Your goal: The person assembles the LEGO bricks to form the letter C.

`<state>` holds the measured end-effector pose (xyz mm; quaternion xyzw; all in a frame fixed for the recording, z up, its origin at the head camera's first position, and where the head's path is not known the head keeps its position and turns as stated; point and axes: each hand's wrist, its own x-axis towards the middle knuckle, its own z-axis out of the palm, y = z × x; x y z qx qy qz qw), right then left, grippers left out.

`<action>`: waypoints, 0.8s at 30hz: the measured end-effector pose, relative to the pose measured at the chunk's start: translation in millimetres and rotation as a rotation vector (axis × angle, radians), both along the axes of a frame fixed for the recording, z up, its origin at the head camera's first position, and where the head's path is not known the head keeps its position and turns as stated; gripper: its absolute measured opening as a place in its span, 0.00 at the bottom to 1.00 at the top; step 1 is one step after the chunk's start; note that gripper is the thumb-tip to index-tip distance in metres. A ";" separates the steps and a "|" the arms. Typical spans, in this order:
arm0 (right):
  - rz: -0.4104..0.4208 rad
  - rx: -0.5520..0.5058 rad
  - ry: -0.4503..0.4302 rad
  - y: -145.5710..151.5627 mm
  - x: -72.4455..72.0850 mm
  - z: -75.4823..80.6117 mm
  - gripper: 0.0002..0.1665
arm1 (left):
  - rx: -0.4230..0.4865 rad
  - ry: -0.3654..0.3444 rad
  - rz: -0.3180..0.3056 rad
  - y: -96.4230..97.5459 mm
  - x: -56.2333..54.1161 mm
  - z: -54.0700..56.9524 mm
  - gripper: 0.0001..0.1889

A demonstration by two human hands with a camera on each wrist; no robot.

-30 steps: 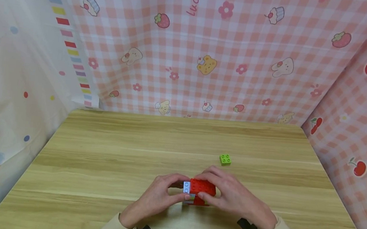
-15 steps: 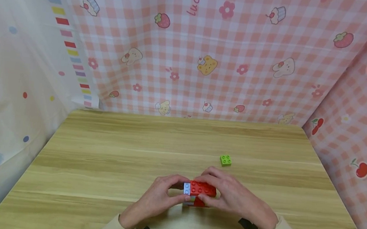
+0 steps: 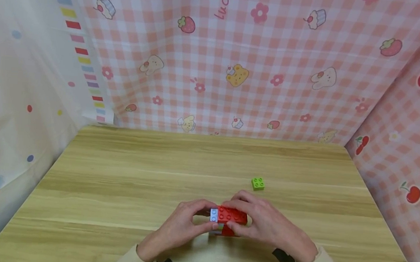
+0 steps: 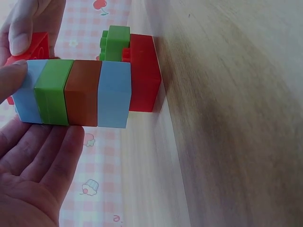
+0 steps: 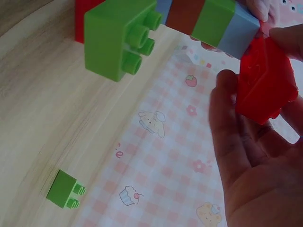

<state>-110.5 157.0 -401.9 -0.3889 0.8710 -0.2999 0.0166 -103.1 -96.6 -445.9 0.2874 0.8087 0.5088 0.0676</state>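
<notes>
A column of light blue (image 4: 113,94), brown (image 4: 83,92) and green (image 4: 52,92) toy building bricks, topped by another light blue brick (image 3: 214,215), rises from a red base brick (image 4: 144,75) on the table. A green brick (image 5: 113,40) with bare studs also sits on that base, apart from the column. My left hand (image 3: 183,222) pinches the column near its top, thumb at the front and fingers behind. A long red brick (image 3: 232,216) is gripped between thumb and fingers of my right hand (image 3: 267,219). Its left end meets the top light blue brick and the rest overhangs rightward.
A loose green brick (image 3: 258,184) lies on the wooden table (image 3: 136,162) beyond my right hand, studs up. Pink checked cloth (image 3: 213,98) hangs behind the table and on the right; white cloth (image 3: 30,82) hangs on the left.
The red brick has tipped slightly, so its top studs show more clearly than a second ago. Both hands stay almost where they were.
</notes>
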 end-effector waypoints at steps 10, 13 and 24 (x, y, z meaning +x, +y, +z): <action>-0.058 -0.015 -0.021 13.5 3.0 1.1 0.28 | -0.012 0.005 0.004 0.5 0.3 -1.1 0.18; -0.063 -0.058 -0.013 21.9 1.6 -0.1 0.28 | -0.019 -0.001 0.005 0.6 0.7 -0.7 0.20; -0.149 -0.103 0.073 49.3 -11.3 -6.6 0.28 | -0.042 0.053 0.027 5.3 3.8 8.0 0.27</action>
